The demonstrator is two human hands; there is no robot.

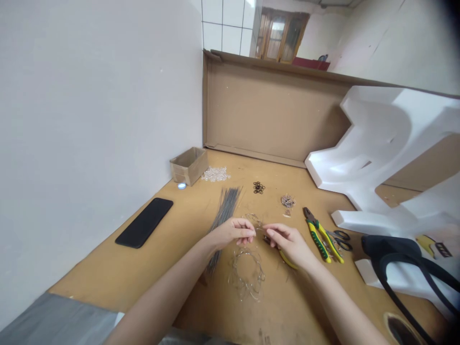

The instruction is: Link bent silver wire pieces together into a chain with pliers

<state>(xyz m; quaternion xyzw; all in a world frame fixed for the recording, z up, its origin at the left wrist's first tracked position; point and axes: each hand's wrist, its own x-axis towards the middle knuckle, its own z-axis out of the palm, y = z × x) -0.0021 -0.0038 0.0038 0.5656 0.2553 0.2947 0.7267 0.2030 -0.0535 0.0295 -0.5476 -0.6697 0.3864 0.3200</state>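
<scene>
Left hand [230, 233] and right hand [290, 243], fingers [246, 233] pinching thin wire [259, 229], brown tabletop [190, 215], cardboard [273, 110], pale wall [100, 96]

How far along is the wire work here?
Looks already shaped: the looped wire ring on the table. In hand: what looks like a thin wire, between the fingers of the left hand and right hand. Probably left: the bundle of straight wires, lying unbent. The total needed isn't shown.
</scene>
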